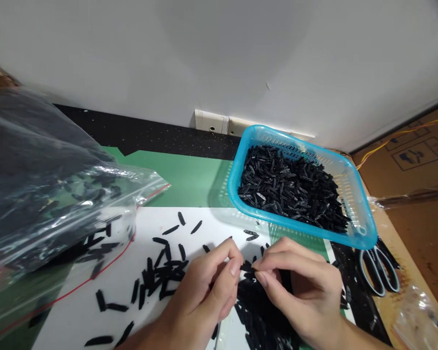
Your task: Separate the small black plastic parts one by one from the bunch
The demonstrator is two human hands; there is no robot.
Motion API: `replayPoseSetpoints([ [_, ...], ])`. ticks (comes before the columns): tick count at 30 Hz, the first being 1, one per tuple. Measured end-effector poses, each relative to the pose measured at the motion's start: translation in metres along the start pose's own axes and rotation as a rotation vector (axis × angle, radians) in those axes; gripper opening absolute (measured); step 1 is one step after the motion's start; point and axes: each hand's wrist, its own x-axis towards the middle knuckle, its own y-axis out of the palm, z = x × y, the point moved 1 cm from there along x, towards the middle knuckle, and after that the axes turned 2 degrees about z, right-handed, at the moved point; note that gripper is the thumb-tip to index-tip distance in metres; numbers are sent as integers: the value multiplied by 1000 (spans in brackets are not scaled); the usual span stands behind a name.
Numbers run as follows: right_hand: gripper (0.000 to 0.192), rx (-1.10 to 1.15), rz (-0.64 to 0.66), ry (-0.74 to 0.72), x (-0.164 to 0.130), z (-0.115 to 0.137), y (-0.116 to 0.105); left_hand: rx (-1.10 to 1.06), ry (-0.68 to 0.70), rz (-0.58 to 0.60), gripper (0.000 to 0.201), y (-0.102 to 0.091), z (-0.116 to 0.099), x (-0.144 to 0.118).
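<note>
Low in the middle, my left hand (pixel 209 289) is closed, thumb and forefinger pressed together. Facing it, my right hand (pixel 304 287) pinches with thumb and forefinger. A small black strip (pixel 246 266) spans the narrow gap between the two sets of fingertips, and both appear to grip it. Beneath the right hand lies a dense heap of similar black strips (pixel 261 321). More loose black strips (pixel 164 272) are scattered to the left over a white sheet (pixel 73 301). What may be inside the curled fingers is hidden.
A blue plastic basket (pixel 237 194) full of black strips stands behind my right hand. At left is a clear zip bag (pixel 40 194) with black pieces. Scissors (pixel 378 272), a small clear bag (pixel 418 318) and a cardboard box (pixel 416 214) lie right. A wall (pixel 131 58) rises behind.
</note>
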Motion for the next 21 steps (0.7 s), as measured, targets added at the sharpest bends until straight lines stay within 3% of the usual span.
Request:
replayPoseSetpoints([
  [9,7,40,25,118,4,-1,2,-10,8,-37,48,4,-4,0],
  [21,12,64,17,145,4,-4,2,6,16,-75,39,5,-3,-3],
])
